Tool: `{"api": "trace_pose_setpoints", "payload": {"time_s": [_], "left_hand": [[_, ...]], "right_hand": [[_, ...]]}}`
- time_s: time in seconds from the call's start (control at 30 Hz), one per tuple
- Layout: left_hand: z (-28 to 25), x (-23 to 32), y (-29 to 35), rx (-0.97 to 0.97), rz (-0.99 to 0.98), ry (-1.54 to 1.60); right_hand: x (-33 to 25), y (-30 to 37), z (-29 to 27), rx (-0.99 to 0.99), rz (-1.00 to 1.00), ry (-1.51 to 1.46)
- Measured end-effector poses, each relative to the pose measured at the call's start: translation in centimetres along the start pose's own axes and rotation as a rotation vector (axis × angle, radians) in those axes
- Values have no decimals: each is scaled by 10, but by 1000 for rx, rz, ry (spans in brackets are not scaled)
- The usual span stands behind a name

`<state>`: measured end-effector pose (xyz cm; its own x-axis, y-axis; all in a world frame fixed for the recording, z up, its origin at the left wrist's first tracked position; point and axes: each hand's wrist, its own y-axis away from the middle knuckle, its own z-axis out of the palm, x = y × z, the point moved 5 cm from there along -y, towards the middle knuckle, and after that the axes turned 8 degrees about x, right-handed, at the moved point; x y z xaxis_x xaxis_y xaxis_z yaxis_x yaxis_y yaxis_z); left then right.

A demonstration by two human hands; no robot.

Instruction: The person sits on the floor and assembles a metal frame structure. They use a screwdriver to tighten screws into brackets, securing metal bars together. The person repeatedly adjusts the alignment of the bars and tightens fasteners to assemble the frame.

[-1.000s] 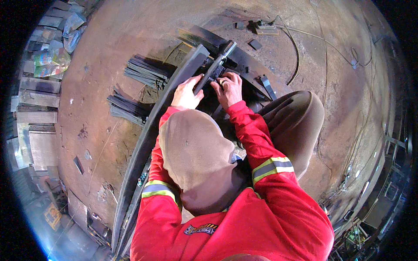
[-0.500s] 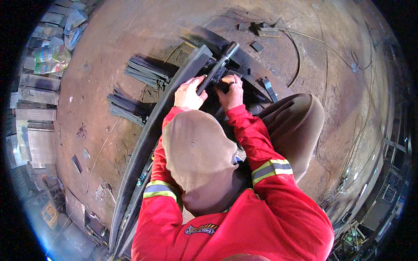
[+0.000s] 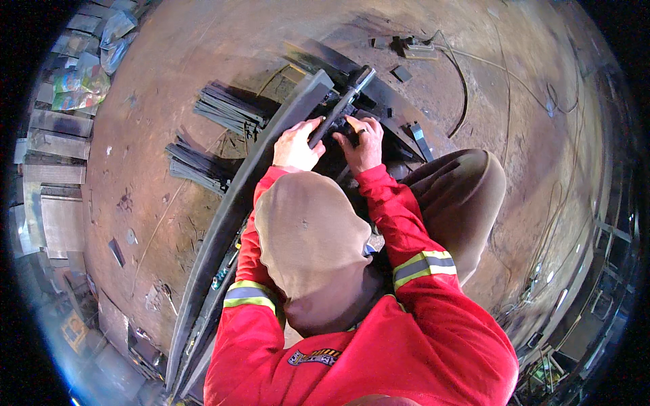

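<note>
A dark round bar (image 3: 333, 118) with a shiny far end slants away from me in front of my knees. My left hand (image 3: 298, 145) is closed about its near end, fingertips and thumb pressing on the bar. On the other side, my right hand (image 3: 363, 142) has its fingers curled and its thumb bent inward beside a dark, blocky part under the bar. What those fingers grip, if anything, is in shadow. Just left of my left hand runs a long grey steel beam (image 3: 261, 159).
Two bundles of thin metal strips (image 3: 233, 108) lie left of the beam. Right of my hands are a flat blue-grey metal piece (image 3: 420, 141) and dark steel plates. A small dark block (image 3: 401, 73) and a cable (image 3: 464, 88) lie beyond. Sheet-metal pieces (image 3: 62, 125) line the far left.
Both hands have shifted very slightly to the right. My right hand's fingers have moved a little on the dark part; the bar lies almost the same way.
</note>
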<state>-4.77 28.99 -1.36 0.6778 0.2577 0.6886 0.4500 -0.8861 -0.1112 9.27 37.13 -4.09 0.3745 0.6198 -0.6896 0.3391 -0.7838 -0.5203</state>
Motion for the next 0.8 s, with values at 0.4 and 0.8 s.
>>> {"api": "trace_pose_setpoints", "payload": {"time_s": [0.4, 0.8], "left_hand": [[3, -5, 3, -12, -20, 59], [2, -7, 1, 86, -11, 41]], "right_hand": [[9, 2, 2, -114, -60, 32], [16, 6, 9, 4, 23, -80]]}}
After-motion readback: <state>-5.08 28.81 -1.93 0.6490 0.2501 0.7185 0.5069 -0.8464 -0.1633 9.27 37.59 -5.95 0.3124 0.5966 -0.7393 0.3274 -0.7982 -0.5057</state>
